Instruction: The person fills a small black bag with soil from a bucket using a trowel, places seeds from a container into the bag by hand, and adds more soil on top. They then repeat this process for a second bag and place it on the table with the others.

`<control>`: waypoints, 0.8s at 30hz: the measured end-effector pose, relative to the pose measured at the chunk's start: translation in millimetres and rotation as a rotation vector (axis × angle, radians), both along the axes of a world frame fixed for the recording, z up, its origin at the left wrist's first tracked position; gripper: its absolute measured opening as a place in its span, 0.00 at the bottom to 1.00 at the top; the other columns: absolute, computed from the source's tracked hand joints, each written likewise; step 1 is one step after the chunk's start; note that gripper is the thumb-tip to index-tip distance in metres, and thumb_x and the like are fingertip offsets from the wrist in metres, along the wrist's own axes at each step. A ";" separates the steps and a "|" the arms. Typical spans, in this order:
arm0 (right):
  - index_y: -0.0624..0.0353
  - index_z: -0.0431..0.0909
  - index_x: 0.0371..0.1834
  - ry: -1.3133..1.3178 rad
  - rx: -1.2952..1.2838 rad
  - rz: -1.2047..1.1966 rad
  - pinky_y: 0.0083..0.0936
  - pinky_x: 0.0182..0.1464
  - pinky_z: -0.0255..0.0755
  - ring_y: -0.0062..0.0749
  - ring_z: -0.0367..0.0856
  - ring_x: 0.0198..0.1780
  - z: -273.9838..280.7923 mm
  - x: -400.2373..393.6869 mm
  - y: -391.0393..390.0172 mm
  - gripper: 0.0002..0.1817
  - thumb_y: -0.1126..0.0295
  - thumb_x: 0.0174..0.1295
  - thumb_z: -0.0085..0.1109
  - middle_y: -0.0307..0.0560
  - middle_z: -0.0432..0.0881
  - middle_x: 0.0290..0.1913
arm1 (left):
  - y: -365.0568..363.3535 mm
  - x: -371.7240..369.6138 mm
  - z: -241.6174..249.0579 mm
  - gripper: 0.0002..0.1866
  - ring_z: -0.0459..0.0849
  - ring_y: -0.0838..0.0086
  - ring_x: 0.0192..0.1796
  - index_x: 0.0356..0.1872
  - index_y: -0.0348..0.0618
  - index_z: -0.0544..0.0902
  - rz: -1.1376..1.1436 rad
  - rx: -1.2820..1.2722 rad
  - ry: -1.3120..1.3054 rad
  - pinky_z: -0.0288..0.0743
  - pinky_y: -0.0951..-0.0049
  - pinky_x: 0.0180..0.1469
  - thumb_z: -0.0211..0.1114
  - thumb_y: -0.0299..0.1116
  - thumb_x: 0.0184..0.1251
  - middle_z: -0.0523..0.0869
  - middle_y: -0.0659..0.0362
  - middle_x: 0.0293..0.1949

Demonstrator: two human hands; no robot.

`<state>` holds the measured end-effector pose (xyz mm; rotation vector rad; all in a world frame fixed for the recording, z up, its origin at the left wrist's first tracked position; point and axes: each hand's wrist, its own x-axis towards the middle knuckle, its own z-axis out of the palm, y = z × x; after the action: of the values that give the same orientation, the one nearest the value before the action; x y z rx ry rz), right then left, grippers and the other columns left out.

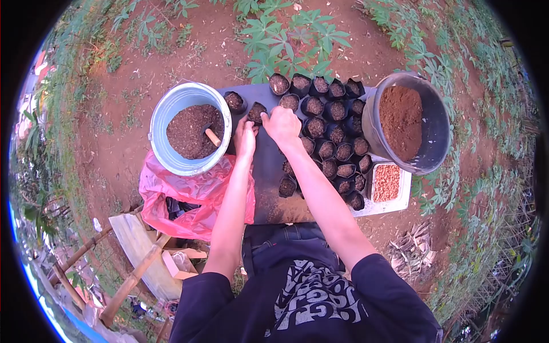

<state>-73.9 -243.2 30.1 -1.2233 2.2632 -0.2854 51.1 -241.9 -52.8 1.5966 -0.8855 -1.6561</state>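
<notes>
A small black seedling bag [257,112] filled with dark soil stands between my hands near the far side of the table. My left hand [246,139] holds its lower left side, fingers pointing away from me. With thumb and curled fingers, my right hand [281,124] grips the bag's right edge; its fingertips are partly hidden. Just to the left is another filled seedling bag [234,102]. Several more soil-filled bags [337,110] are packed in rows to the right of my right hand.
A light blue bucket [226,123] of dark soil, with a wooden-handled tool [212,136], is at left, above a pink plastic bag [189,214]. At right are a dark bucket [437,137] of reddish soil and a container of tan pellets or seeds [386,183]. Leafy plants [291,43] grow beyond the table [266,171].
</notes>
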 end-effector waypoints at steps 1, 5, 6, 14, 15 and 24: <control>0.60 0.88 0.39 -0.004 0.036 0.006 0.42 0.49 0.82 0.53 0.88 0.44 -1.3 1.5 -5.2 0.21 0.51 0.61 0.65 0.60 0.88 0.37 | -4.1 -2.2 -5.3 0.26 0.83 0.61 0.57 0.70 0.33 0.69 0.005 -0.009 0.039 0.76 0.64 0.64 0.48 0.36 0.75 0.78 0.45 0.60; 0.62 0.88 0.35 0.028 0.015 -0.052 0.43 0.48 0.82 0.54 0.88 0.43 -3.9 -2.2 -9.0 0.20 0.52 0.60 0.64 0.62 0.88 0.37 | -16.6 -14.4 -12.8 0.26 0.85 0.65 0.54 0.68 0.36 0.74 0.004 -0.026 0.065 0.79 0.68 0.57 0.50 0.33 0.70 0.84 0.45 0.54; 0.59 0.89 0.35 0.027 -0.008 -0.061 0.44 0.47 0.82 0.55 0.88 0.41 -3.1 -4.6 -6.2 0.18 0.54 0.59 0.65 0.61 0.88 0.35 | -21.2 -15.3 -15.5 0.26 0.86 0.66 0.53 0.67 0.36 0.75 -0.057 -0.059 0.034 0.79 0.68 0.56 0.50 0.34 0.70 0.85 0.45 0.52; 0.52 0.89 0.36 -0.082 -0.104 -0.099 0.42 0.45 0.82 0.52 0.89 0.38 20.9 -27.9 -4.0 0.12 0.57 0.60 0.65 0.55 0.88 0.32 | -29.0 -23.6 9.2 0.24 0.77 0.52 0.61 0.60 0.30 0.74 0.012 -0.103 -0.485 0.67 0.59 0.66 0.54 0.36 0.68 0.79 0.39 0.57; 0.53 0.89 0.37 -0.106 -0.101 -0.103 0.41 0.45 0.82 0.51 0.89 0.38 22.6 -29.9 -3.0 0.12 0.58 0.60 0.65 0.54 0.89 0.32 | -29.5 -25.7 19.3 0.26 0.75 0.50 0.64 0.62 0.29 0.72 0.075 -0.047 -0.548 0.65 0.58 0.68 0.55 0.36 0.67 0.77 0.37 0.60; 0.54 0.88 0.39 -0.233 -0.033 -0.083 0.39 0.45 0.81 0.46 0.89 0.38 19.9 -35.5 31.6 0.12 0.59 0.62 0.64 0.50 0.89 0.33 | -62.2 -22.3 -11.8 0.41 0.64 0.49 0.74 0.73 0.30 0.60 0.171 -0.252 -0.481 0.54 0.58 0.77 0.64 0.27 0.55 0.66 0.37 0.71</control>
<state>-109.4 -211.5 50.0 -1.0552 2.1171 -0.4731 28.8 -304.1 -64.5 1.8594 -1.1074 -1.0100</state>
